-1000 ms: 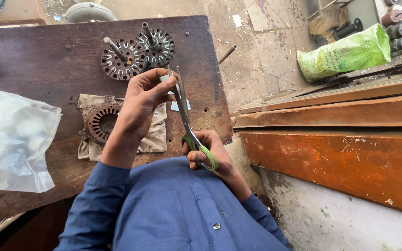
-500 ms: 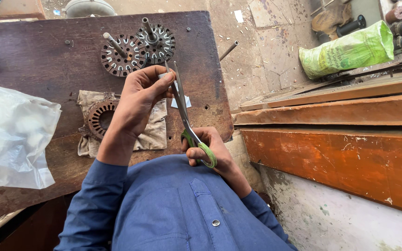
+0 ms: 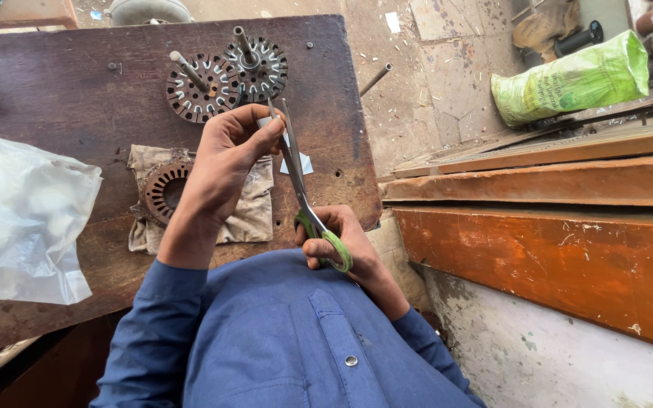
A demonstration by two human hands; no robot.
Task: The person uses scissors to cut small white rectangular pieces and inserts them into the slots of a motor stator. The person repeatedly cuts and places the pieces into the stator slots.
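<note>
My right hand (image 3: 339, 242) grips the green handles of a pair of scissors (image 3: 296, 177), whose long blades point away from me. My left hand (image 3: 224, 159) pinches a small white strip of paper (image 3: 266, 122) against the blades near their tips. A cut white scrap (image 3: 301, 163) lies on the dark wooden table (image 3: 62, 98) just right of the blades. Both arms wear blue sleeves.
Two round slotted metal cores with shafts (image 3: 195, 85) (image 3: 256, 66) stand at the table's far side. A third ring-shaped core (image 3: 164, 189) rests on a grey cloth (image 3: 255, 215). A clear plastic bag (image 3: 20, 219) lies left. Orange wooden planks (image 3: 546, 227) and a green sack (image 3: 568, 79) are right.
The hands and scissors hold nearly the same pose; the view has shifted slightly, and the left fingers have settled closer onto the paper strip at the blades.
</note>
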